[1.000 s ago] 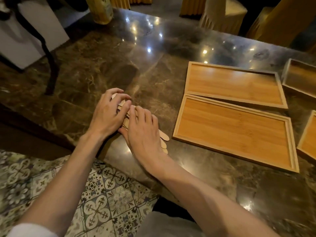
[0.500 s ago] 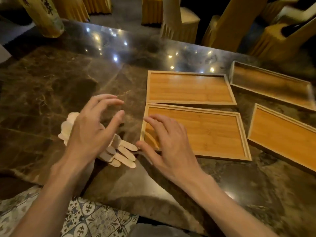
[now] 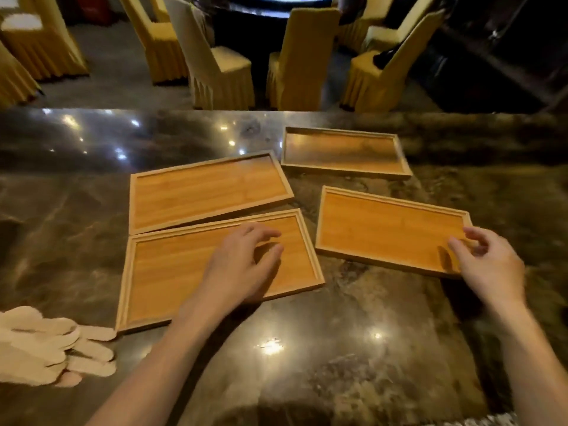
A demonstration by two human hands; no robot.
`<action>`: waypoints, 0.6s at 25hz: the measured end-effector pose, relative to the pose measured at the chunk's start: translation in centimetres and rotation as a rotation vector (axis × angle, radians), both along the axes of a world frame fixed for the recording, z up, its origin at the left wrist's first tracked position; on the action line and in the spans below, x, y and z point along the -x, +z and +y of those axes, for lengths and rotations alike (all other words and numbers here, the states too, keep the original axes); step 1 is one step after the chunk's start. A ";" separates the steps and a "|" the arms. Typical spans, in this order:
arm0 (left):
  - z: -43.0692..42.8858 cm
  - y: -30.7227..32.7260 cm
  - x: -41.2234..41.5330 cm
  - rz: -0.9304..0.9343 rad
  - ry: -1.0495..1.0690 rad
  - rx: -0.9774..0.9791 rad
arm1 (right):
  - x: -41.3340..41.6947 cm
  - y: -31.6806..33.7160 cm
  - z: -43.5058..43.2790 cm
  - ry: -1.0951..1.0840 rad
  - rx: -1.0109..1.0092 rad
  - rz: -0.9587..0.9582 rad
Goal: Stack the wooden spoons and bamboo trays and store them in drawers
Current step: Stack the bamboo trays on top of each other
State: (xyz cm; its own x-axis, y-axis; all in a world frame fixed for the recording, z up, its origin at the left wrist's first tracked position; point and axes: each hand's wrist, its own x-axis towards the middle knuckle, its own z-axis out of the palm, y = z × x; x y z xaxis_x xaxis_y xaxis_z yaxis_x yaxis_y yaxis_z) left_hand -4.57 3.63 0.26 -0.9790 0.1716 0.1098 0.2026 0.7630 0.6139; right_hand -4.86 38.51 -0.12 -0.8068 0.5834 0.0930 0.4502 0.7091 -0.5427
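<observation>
The left hand (image 3: 242, 265) is held over the near left tray (image 3: 172, 272), fingers spread and curled, empty. The right hand (image 3: 488, 265) is spread at the near right tray's (image 3: 384, 229) right end. Two more trays (image 3: 203, 189) are laid farther off. Spoons (image 3: 46, 348) are heaped at the desk's (image 3: 353, 348) near left.

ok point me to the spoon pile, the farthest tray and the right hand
spoon pile (image 3: 52, 348), head view, on the heaped pale spoons
farthest tray (image 3: 344, 152), head view, on its bare floor
right hand (image 3: 491, 265), head view, on its back
</observation>
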 end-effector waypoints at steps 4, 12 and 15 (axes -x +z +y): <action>6.8 -0.2 5.0 0.046 0.007 0.183 | -0.3 0.2 3.5 -0.130 0.003 -0.012; 12.0 -1.7 6.9 -0.084 0.150 0.288 | 1.1 -1.0 4.2 -0.006 0.025 -0.053; 12.3 -1.3 7.1 -0.072 0.205 0.237 | 1.3 -1.3 3.8 -0.041 -0.026 -0.031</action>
